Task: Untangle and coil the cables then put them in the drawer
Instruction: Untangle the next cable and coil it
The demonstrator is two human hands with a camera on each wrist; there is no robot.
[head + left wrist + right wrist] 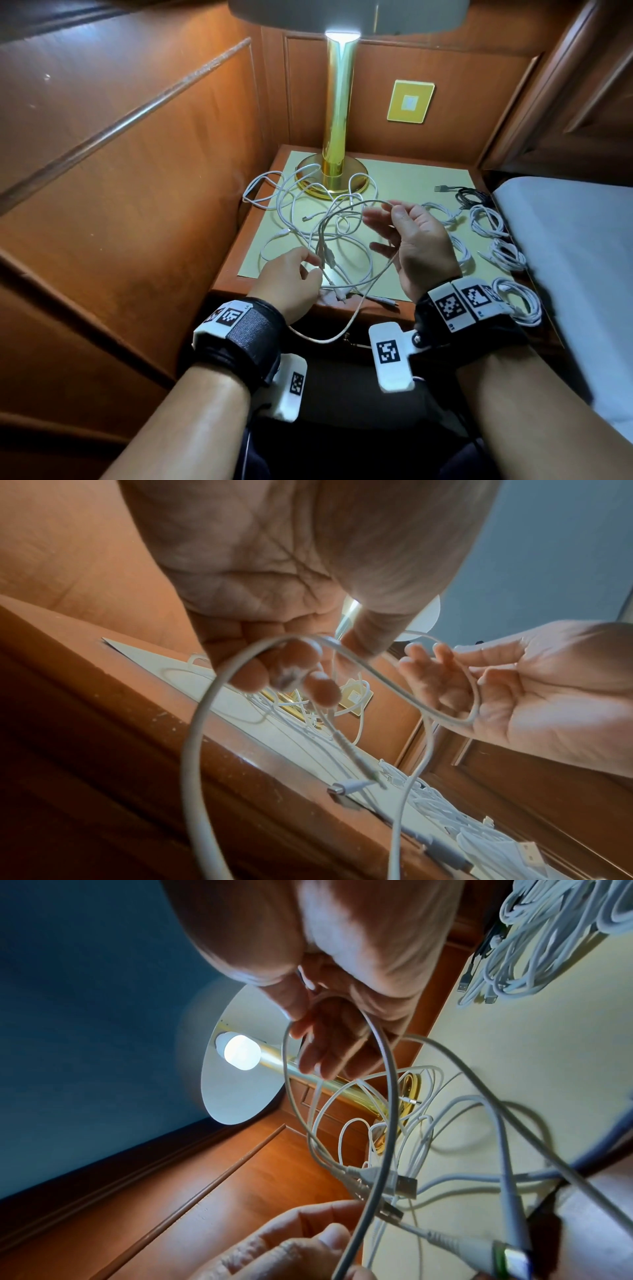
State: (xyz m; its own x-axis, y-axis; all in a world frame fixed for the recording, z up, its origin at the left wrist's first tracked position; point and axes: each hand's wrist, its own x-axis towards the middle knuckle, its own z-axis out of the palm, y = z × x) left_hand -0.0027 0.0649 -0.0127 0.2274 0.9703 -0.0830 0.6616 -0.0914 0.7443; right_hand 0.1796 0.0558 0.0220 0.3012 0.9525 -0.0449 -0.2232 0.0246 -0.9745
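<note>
Holding a long grey-white braided cable (356, 274) up between them, both hands work above the front of the wooden bench (226, 270) with its pale yellow mat. The right hand (416, 246) is raised palm-up, its thumb and forefinger pinching the cable near the top of a loop while the other fingers spread loosely. The left hand (291, 277) sits lower and nearer the front edge, its fingertips curled and pinching the same cable close to its plug ends. From there one long loop of the cable sags down past the bench's front edge.

Behind the hands a loose tangle of thin white cables (308, 205) sprawls across the mat and touches the round base of the shiny brass lamp (337, 137), whose bulb is lit. Along the right side of the mat lie several coiled white cable bundles (489, 219), with a coiled black cable (469, 197) at the far end of that group. Just beside the bench on the right is a bed with a white sheet (565, 257).
</note>
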